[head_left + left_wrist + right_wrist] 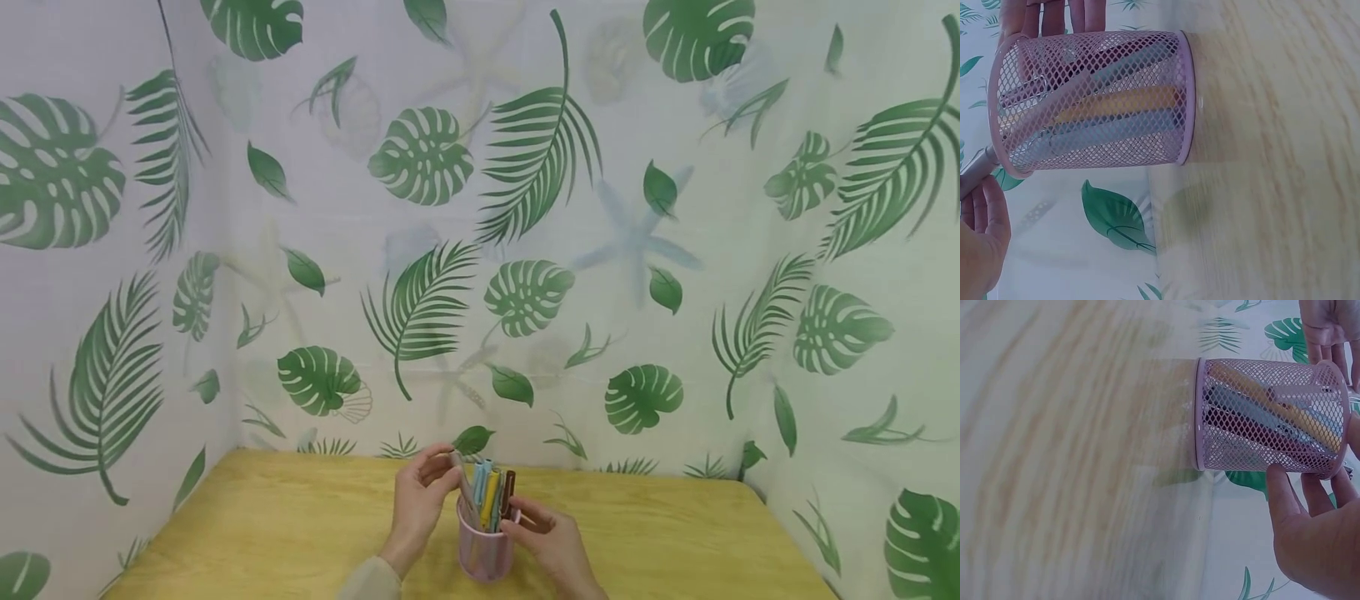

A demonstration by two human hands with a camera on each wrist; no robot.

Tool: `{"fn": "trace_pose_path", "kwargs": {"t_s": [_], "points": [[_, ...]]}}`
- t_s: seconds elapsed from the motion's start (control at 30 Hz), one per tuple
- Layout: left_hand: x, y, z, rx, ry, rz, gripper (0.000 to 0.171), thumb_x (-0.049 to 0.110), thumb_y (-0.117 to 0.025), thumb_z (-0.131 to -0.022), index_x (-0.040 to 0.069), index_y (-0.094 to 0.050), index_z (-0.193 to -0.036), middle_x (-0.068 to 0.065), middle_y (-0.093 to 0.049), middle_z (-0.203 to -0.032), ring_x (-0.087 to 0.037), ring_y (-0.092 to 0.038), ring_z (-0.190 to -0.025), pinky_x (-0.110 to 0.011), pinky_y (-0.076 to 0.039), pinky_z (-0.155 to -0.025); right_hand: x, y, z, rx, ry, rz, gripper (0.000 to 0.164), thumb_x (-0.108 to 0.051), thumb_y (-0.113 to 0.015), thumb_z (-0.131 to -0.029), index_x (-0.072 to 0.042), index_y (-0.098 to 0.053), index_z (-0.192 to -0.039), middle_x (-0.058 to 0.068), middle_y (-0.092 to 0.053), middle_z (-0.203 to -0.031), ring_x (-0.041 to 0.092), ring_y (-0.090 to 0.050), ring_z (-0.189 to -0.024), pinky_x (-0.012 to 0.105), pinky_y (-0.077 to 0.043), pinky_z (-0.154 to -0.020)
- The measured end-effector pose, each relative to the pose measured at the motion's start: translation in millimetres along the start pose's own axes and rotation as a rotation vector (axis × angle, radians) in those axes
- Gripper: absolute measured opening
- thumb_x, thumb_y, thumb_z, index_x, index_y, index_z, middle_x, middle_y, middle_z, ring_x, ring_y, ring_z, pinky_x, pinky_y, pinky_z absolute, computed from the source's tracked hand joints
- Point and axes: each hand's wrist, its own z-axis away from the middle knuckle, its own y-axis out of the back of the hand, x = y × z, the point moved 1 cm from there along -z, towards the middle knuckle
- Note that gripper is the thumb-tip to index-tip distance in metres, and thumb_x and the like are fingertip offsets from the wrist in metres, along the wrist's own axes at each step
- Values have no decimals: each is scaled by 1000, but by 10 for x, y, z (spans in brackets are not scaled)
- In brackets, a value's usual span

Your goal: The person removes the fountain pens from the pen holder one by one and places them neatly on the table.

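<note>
A pink mesh pen holder (486, 560) stands upright on the wooden table. Inside it lean several pens, among them a yellow pen (490, 498), a light blue pen (479, 477) and a dark brown pen (510, 485). My left hand (422, 498) pinches the upper end of a grey pen (980, 172), whose lower part shows through the mesh inside the holder. My right hand (553, 542) grips the holder near its rim from the right, with fingertips against the mesh in the right wrist view.
The light wooden table (300, 517) runs back to a white curtain (540, 358) printed with green leaves. More of this cloth encloses the left and right sides.
</note>
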Motion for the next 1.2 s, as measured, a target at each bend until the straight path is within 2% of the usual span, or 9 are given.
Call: {"fn": "trace_pose_path", "kwargs": {"t_s": [0.23,0.5,0.6,0.73,0.87,0.97,1.1,1.2], "points": [[58,8,-20,10,-11,46,34,1,-69,-88,3,-61,-122,-18,-67,-113,-17,-67,-95,-30,-59,-81,-27,4,18,10,-25,8,52,-29,-79,-84,-4,-64,-126,21,-56,-137,42,-56,-123,48,-50,-99],[140,49,-41,18,-71,96,34,-3,-68,-87,1,-61,-120,-14,-68,-106,-14,-68,-88,-34,-61,-77,-82,24,53,-1,-12,11,52,-29,-78,-84,-5,-63,-128,20,-56,-137,41,-57,-123,51,-48,-101],[166,60,-27,30,-81,98,35,-2,-69,-88,1,-61,-121,-19,-67,-108,-13,-68,-87,-34,-61,-77,-67,37,75,-2,-9,21,53,-29,-78,-84,-4,-63,-128,20,-57,-137,41,-57,-122,50,-48,-101],[192,83,-9,63,-76,115,35,-2,-69,-88,0,-61,-122,-24,-66,-110,-12,-68,-85,-33,-61,-75,-35,50,94,-12,-6,27,53,-30,-78,-84,-4,-63,-127,21,-56,-137,42,-57,-122,49,-49,-100],[236,104,1,80,-69,128,35,-3,-68,-88,-1,-60,-122,-16,-68,-105,-12,-68,-84,-33,-61,-75,-22,55,110,-23,-2,25,54,-30,-78,-84,-3,-63,-128,22,-56,-137,43,-57,-122,49,-50,-100],[273,119,2,86,-70,121,34,-3,-68,-88,-1,-61,-121,-15,-68,-105,-11,-68,-84,-32,-61,-75,-28,61,123,-21,-15,30,54,-31,-78,-84,-4,-63,-128,22,-56,-137,42,-56,-123,49,-49,-100],[306,140,2,91,-79,101,33,-3,-67,-89,0,-61,-121,-23,-66,-110,-13,-68,-85,-32,-61,-74,-37,69,133,-18,-22,32,54,-31,-78,-84,-5,-63,-128,21,-56,-137,40,-57,-122,49,-50,-100],[312,159,19,100,-78,100,33,-4,-66,-89,0,-61,-121,-24,-65,-110,-17,-68,-87,-33,-61,-74,-36,72,144,-24,-10,22,53,-29,-78,-84,-3,-63,-128,22,-56,-137,40,-58,-121,47,-51,-98]]}}
